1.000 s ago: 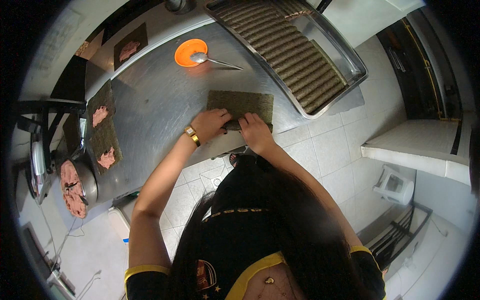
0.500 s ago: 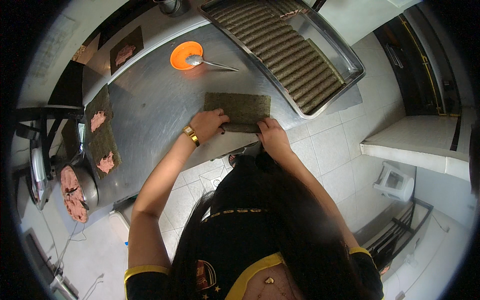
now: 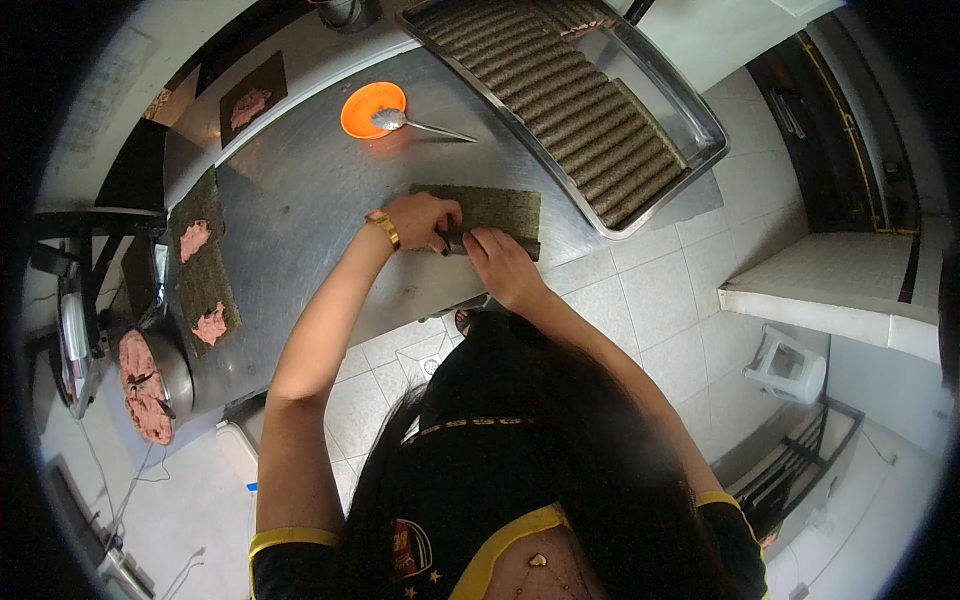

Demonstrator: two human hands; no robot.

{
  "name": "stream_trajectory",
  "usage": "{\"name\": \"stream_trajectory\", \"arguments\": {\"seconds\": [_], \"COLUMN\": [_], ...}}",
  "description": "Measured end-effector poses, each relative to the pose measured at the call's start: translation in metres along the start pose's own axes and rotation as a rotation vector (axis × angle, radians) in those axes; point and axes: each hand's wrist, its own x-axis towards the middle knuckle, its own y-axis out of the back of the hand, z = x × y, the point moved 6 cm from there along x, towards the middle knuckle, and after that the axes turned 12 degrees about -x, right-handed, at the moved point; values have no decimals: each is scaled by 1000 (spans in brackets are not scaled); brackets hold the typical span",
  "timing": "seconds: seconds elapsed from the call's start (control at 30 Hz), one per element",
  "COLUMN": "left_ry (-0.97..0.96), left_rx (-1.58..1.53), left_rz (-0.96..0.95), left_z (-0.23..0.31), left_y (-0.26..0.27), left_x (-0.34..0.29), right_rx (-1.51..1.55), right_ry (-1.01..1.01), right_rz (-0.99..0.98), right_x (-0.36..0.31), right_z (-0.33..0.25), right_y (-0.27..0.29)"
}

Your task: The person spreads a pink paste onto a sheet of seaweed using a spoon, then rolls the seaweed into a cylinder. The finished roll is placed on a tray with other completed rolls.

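A dark green nori sheet [image 3: 505,207] lies on the steel table in front of me, its near edge rolled into a narrow tube. My left hand [image 3: 425,220], a gold watch at its wrist, curls its fingers over the left part of the roll. Close beside it, my right hand [image 3: 500,265] presses bent fingers on the roll's middle. The roll's right end sticks out past my right hand. Any filling inside is hidden. Beyond the sheet stands an orange bowl [image 3: 362,100] with a metal spoon [image 3: 430,129] resting across its rim.
A metal tray [image 3: 707,125] of finished nori rolls [image 3: 560,100] sits at the far right. On the left lie nori sheets [image 3: 215,275] with pink paste dollops [image 3: 195,240]. A steel bowl [image 3: 178,375] of pink paste [image 3: 143,385] stands at the near left.
My right hand has slid left along the roll toward my left hand, uncovering its right end. My left hand has moved slightly farther away, onto the sheet's left side.
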Motion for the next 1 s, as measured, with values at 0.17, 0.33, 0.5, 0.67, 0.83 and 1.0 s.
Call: {"name": "stream_trajectory", "arguments": {"seconds": [0.17, 0.33, 0.5, 0.67, 0.83, 1.0], "left_ry": [-98, -14, 0, 6, 65, 128], "left_rx": [302, 383, 396, 353, 316, 260], "left_rz": [209, 254, 297, 337, 308, 320], "left_z": [11, 2, 1, -1, 4, -3], "left_y": [-9, -23, -28, -28, -21, -18], "left_x": [-26, -37, -41, -46, -53, -61], "right_rx": [-36, -68, -86, -38, 1, -5], "right_ry": [-26, -69, -118, -200, -223, -197], "right_rz": [37, -27, -108, -104, -143, -122], "right_x": [3, 3, -13, -27, -30, -23], "right_z": [3, 7, 24, 45, 52, 45], "right_y": [-7, -9, 0, 12, 8, 13]}}
